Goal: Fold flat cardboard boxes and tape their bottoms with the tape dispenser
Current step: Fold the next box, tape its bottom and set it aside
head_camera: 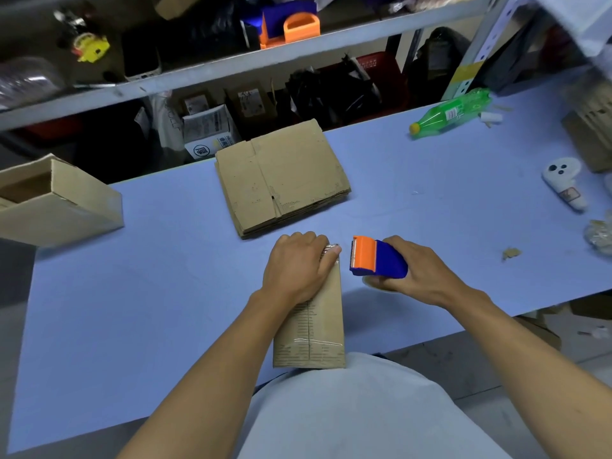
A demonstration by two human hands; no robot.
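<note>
1. Folded box [311, 323] stands on the near edge of the table [132, 260], against the person's body, taped bottom facing up. A clear tape strip runs along the centre seam, with its far end at the box's far edge.
2. Left hand [298, 263] lies on the far end of the box, fingers curled over the far edge, thumb pressing the tape end down.
3. Right hand [397, 266] grips the blue-and-orange tape dispenser [374, 260], just right of the box's far end, blade toward the box. Whether tape links dispenser and box: cannot tell.
4. Judgement: this box's seam looks taped; the strip is being cut or smoothed. Near the end for this box.
5. Stack of flat boxes [281, 177] lies farther out, centre of the table, unfolded. Several remain.
6. Assembled open box [56, 200] sits at the far left.
7. Green bottle [453, 112] lies far right, well apart.
</note>
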